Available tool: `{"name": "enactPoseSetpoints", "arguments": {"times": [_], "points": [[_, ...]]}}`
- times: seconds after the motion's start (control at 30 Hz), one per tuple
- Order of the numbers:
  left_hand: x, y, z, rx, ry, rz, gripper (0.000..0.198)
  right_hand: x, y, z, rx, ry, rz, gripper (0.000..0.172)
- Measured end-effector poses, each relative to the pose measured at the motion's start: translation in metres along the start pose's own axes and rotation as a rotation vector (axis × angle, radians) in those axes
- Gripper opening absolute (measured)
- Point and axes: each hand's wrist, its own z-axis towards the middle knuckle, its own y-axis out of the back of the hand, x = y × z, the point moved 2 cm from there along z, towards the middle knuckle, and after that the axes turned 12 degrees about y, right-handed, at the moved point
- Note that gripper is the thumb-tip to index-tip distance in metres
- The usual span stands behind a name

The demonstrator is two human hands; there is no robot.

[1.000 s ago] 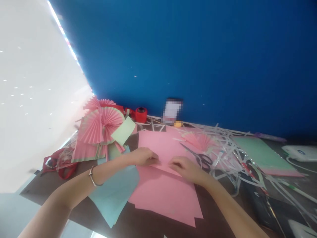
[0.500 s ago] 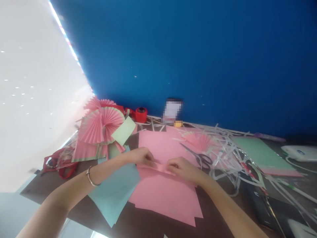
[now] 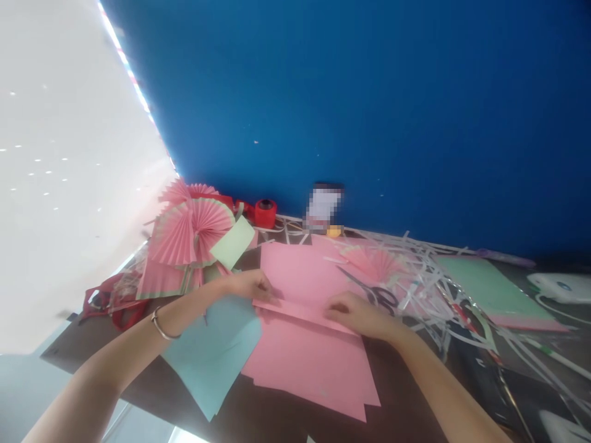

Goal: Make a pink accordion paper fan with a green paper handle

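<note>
A sheet of pink paper (image 3: 298, 271) lies over other pink sheets (image 3: 314, 369), with a narrow folded strip along its near edge. My left hand (image 3: 252, 287) pinches the left part of that fold, fingers curled down on it. Toward the other end of the strip, my right hand (image 3: 353, 314) has thumb and fingers pressed together on the same fold. Blue paper (image 3: 215, 351) lies below my left forearm. Dark-handled scissors (image 3: 381, 296) rest just beyond my right hand.
Pleated pink paper fans (image 3: 194, 231) stand at the left, near a red tape roll (image 3: 265, 214). White paper strips (image 3: 427, 286) lie tangled on the right, beside green sheets (image 3: 489, 286). A blue wall (image 3: 351, 111) rises behind the dark table (image 3: 258, 409).
My hands have moved apart along the fold, the left one leftward and the right one rightward. More of the folded strip shows between them.
</note>
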Motion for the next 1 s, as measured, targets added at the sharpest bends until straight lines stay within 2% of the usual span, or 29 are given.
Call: {"name": "enactPoseSetpoints", "arguments": {"times": [0.13,0.2,0.4,0.6,0.73,1.0], "points": [[0.004,0.003,-0.006,0.089,0.062,-0.089,0.041,0.001,0.006,-0.006,-0.041,-0.073,-0.031,0.029],[0.007,0.005,-0.007,0.079,0.064,-0.088,0.041,0.002,0.007,-0.007,-0.054,-0.067,-0.026,0.029],[0.011,0.011,0.003,-0.119,-0.050,0.093,0.037,-0.012,0.008,-0.004,-0.109,0.018,-0.051,0.021],[0.004,0.013,0.014,-0.331,-0.227,0.373,0.031,-0.032,0.007,0.001,-0.184,0.037,-0.274,0.021],[0.003,0.014,0.014,-0.365,-0.189,0.371,0.030,-0.037,0.006,0.004,-0.182,0.051,-0.355,0.023],[0.000,0.018,0.014,-0.417,-0.256,0.480,0.030,-0.040,0.002,0.005,-0.224,0.088,-0.350,0.016]]}}
